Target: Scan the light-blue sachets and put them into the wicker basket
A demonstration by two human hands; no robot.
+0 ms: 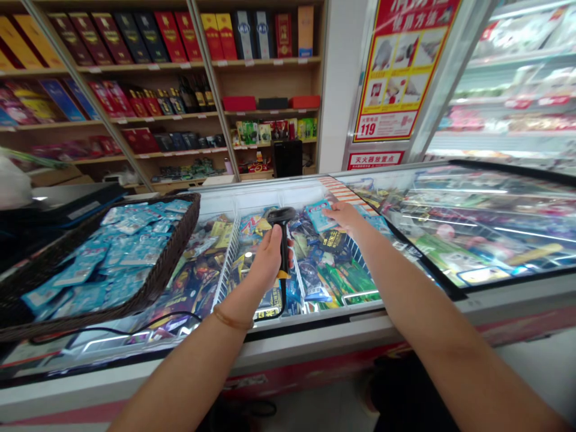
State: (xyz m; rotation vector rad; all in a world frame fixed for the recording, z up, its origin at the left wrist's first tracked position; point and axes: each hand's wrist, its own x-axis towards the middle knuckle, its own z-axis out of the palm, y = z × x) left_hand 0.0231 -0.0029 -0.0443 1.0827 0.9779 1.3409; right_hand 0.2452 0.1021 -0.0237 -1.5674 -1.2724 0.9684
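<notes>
My left hand is wrapped round the handle of a black barcode scanner, whose cable hangs from the yellow-banded grip. Over the right side of the chest freezer, my right hand pinches a light-blue packet by its edge. The scanner's head is up, a short way to the left of this packet and apart from it. Below both hands, the freezer's wire baskets hold packaged goods. To the left, a brown wicker basket is full of similar light-blue packets.
The chest freezer's front rim runs across in front of me. A black-framed glass lid covers its right part. The scanner cable trails left. Shelves of boxes line the back, with a glass-fronted cooler at the right.
</notes>
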